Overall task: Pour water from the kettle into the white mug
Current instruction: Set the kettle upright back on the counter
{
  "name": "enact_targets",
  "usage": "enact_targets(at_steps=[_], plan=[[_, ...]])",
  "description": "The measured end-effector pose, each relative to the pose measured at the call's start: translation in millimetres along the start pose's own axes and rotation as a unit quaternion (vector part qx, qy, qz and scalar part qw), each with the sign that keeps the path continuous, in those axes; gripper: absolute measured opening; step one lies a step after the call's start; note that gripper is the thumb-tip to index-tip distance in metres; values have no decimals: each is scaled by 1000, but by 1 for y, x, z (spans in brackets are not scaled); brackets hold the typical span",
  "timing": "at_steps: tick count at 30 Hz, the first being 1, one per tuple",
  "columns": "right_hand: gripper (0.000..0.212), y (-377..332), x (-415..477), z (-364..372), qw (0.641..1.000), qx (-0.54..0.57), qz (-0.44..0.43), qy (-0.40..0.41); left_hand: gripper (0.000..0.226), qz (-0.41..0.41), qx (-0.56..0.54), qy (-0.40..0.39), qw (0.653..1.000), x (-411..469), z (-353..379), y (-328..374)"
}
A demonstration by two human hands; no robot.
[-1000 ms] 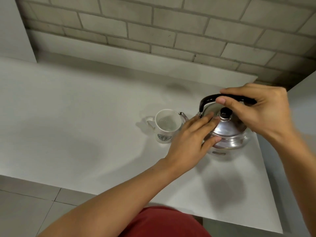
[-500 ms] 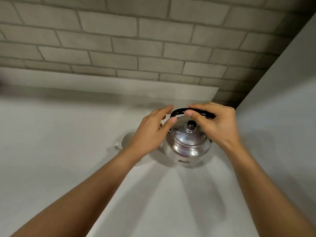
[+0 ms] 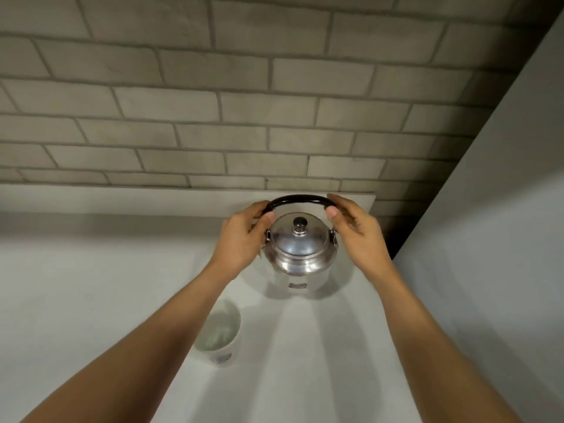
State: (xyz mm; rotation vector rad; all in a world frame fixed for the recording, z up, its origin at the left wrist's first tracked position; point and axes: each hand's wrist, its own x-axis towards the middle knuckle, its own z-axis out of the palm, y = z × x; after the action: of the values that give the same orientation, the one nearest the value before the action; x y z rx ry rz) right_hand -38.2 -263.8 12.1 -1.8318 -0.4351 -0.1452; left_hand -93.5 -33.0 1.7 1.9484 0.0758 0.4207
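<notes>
A shiny steel kettle [image 3: 300, 254] with a black arched handle and a black lid knob stands upright on the white counter [image 3: 91, 285] near the back wall. My left hand [image 3: 241, 239] holds the left end of the handle and hides the spout side. My right hand [image 3: 354, 230] pinches the right end of the handle. The white mug [image 3: 219, 334], with a dark emblem on its side, stands on the counter nearer to me, partly under my left forearm. It holds water.
A grey brick wall [image 3: 274, 102] rises behind the counter above a low white backsplash ledge [image 3: 137, 198]. A plain white side wall [image 3: 488, 239] closes in on the right, close to the kettle.
The view has swung up and nearer. My left hand went from the kettle's body to the left end of its handle. The mug, hidden behind that hand before, now shows below it.
</notes>
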Motion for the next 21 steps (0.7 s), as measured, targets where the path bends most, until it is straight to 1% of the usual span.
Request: enact_targets(at_steps=[3, 8, 10, 14, 16, 19, 21], plan=[[28, 22, 25, 10, 1000, 7, 15, 5, 17, -34, -16, -1, 999, 36, 3, -11], [26, 46, 43, 23, 999, -9, 48, 9, 20, -74, -14, -22, 997, 55, 8, -29], [25, 58, 55, 30, 998, -13, 63, 10, 18, -86, -16, -32, 996, 68, 10, -39], [23, 83, 74, 40, 996, -12, 93, 2, 17, -103, -26, -48, 993, 86, 13, -60], [25, 95, 81, 44, 994, -9, 105, -5, 17, -113, -32, -55, 992, 92, 16, -70], [22, 102, 85, 49, 994, -2, 106, -8, 21, -121, -38, -64, 990, 99, 19, -80], [25, 103, 88, 51, 994, 4, 105, -2, 24, -119, -29, -60, 991, 104, 22, -83]])
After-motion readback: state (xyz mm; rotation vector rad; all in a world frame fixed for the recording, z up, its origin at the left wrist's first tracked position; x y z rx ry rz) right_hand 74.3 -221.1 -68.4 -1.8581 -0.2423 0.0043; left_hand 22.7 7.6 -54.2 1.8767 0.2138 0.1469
